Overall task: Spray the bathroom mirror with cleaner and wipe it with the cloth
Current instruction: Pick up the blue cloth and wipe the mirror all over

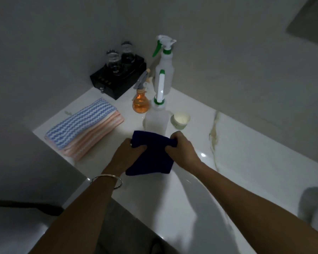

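**Cloth prep: get a flat pad before picking up a bottle**

Landmark = dark blue cloth (pixel 151 154), held just above the front of the bench (pixel 246 143), at the near rim of the sink basin (pixel 200 208).

- Both hands closed on the cloth's top edge: left hand (pixel 127 153) pinching the left corner, right hand (pixel 180 145) bunching the right corner in a fist. Cloth hangs down between them, partly folded. Bangle (pixel 106 180) on the left wrist.
- Step looks like folding/squaring the cloth. To do it well: loosen the right fist, pull the top edge taut so it hangs flat, fold to a palm-sized pad with a clean face out. A bunched cloth would probably streak.
- Just behind the cloth: clear spray bottle (pixel 156 118) with green-and-white head, nearest grab. Small pale cup (pixel 180 120) to its right; mind it when reaching.
- Behind-left of the cloth: small orange sprayer (pixel 140 103). Further back: tall white spray bottle (pixel 164 70). Can't tell which one holds the mirror cleaner, no labels readable.
- Left of the cloth: stack of striped cloths (pixel 83 129), spare.
- Far back-left: black tray (pixel 116 83) with two glasses (pixel 119 57).
- Mirror not clearly in view; spraying not started, I'd judge.
- Next: move cloth to one hand, free the other for a bottle.
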Demonstrator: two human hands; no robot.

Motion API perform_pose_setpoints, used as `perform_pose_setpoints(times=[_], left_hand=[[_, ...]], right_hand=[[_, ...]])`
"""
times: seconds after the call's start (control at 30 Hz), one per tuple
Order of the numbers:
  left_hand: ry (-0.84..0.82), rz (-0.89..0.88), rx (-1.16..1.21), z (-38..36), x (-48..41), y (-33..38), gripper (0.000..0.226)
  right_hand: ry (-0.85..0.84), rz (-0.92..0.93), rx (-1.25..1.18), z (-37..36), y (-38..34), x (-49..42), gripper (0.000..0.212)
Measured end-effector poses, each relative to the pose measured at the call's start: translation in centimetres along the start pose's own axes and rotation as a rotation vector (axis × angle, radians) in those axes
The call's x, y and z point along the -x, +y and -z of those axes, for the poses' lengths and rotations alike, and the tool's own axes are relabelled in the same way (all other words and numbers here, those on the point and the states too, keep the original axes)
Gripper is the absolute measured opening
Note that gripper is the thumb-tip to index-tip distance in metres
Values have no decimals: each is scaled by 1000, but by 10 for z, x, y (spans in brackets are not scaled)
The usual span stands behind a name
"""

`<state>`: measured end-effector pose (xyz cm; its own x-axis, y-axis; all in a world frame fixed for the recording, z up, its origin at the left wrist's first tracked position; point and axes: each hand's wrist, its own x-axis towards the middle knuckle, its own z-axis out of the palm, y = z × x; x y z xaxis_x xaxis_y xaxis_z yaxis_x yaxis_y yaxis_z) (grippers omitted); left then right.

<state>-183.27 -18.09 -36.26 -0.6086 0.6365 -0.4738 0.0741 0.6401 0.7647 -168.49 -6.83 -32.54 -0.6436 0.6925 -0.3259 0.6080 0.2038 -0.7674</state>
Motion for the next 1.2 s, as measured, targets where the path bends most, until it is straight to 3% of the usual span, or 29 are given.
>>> perform_pose_setpoints(times=[0.47,0.77,0.87,1.0,1.2], left_hand=[[-142,-581,104,-73,80,264,14],[-96,-936,-398,-123,124,371,27],[-68,-962,-530,-129,126,386,16],[165,-1013,-721,-127,120,403,21],[276,-920,-576,-124,92,416,18]], right_hand=[[569,86,-73,254,-33,96,19],[738,138,59,360,-3,154,12],[765,105,220,381,4,154,10],[761,87,322,400,-7,137,12],[796,123,168,394,-27,97,14]])
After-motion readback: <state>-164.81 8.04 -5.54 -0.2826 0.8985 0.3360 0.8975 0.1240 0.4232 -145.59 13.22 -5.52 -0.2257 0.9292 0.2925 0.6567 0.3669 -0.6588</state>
